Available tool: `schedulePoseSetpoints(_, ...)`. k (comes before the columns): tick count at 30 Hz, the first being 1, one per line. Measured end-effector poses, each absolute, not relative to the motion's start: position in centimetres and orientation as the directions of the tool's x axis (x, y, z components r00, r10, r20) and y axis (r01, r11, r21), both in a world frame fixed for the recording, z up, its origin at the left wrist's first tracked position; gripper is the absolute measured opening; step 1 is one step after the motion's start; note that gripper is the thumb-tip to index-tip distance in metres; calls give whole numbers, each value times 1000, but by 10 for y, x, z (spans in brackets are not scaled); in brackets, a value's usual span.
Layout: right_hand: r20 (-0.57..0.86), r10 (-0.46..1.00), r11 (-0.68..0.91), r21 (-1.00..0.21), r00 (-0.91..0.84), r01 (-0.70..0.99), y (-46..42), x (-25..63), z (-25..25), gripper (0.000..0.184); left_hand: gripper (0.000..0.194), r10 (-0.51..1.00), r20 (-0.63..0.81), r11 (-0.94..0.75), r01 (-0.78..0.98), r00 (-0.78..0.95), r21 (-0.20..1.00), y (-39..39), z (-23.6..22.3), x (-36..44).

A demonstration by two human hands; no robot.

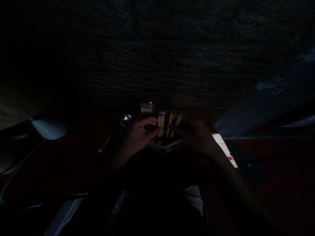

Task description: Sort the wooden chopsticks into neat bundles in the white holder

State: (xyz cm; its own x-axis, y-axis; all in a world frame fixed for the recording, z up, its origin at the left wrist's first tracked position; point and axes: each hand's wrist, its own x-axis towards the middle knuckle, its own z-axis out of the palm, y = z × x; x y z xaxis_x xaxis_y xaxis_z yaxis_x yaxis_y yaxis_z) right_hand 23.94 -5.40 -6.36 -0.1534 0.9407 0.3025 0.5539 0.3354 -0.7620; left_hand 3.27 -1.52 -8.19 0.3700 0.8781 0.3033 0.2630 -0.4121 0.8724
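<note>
Far to my left a pale cloth (50,128) and a thin cord (19,167) lie on the dark surface, barely lit. Nearer in, a small shiny round thing (125,119) sits just beside my left hand (137,136). That hand is curled, fingers bent inward with the thumb closing toward them, and it pinches a wrapped bundle of thin pale sticks (161,126) near its upper end. The bundle stands roughly upright in a shallow light tray (169,146) in front of me. Just behind it another bundle with a crinkled foil top (147,108) stands apart from my fingers.

Further right more sticks (175,124) lean in the tray, and my right hand (195,134) reaches over them with fingers partly closed; it is too dark to tell whether it truly grips them or only touches. By my right wrist a lit phone (225,149) lies flat.

I judge I am mid-sorting, gathering sticks into bundles. The next move, I think, calls for a steady pinch so that none slip loose.
</note>
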Motion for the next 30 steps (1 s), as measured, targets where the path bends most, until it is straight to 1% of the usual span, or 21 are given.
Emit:
schedulePoseSetpoints(7, 306, 936, 351, -774, -173, 527, -57, 245, -53, 30, 12, 876, 315, -427, 286, 364, 858, -14, -83, 32)
schedulePoseSetpoints(11, 282, 940, 340, -767, -189, 545, -55, 244, -54, 27, 11, 872, 321, -434, 280, 370, 856, -13, -84, 32)
schedulePoseSetpoints(19, 247, 947, 320, -691, -204, 648, -49, 241, -62, 36, 12, 877, 301, -415, 274, 374, 867, -14, -82, 34)
schedulePoseSetpoints(22, 233, 951, 311, -709, -205, 633, -49, 238, -62, 39, 14, 877, 294, -406, 258, 379, 877, -13, -82, 34)
schedulePoseSetpoints(24, 229, 952, 306, -723, -203, 619, -49, 236, -62, 38, 19, 879, 287, -401, 264, 382, 877, -13, -83, 33)
schedulePoseSetpoints(27, 228, 957, 290, -712, -180, 639, -50, 235, -62, 32, 26, 883, 275, -394, 281, 381, 875, -13, -84, 33)
schedulePoseSetpoints(30, 240, 957, 287, -721, -161, 631, -50, 235, -61, 26, 27, 883, 265, -386, 278, 387, 880, -13, -84, 33)
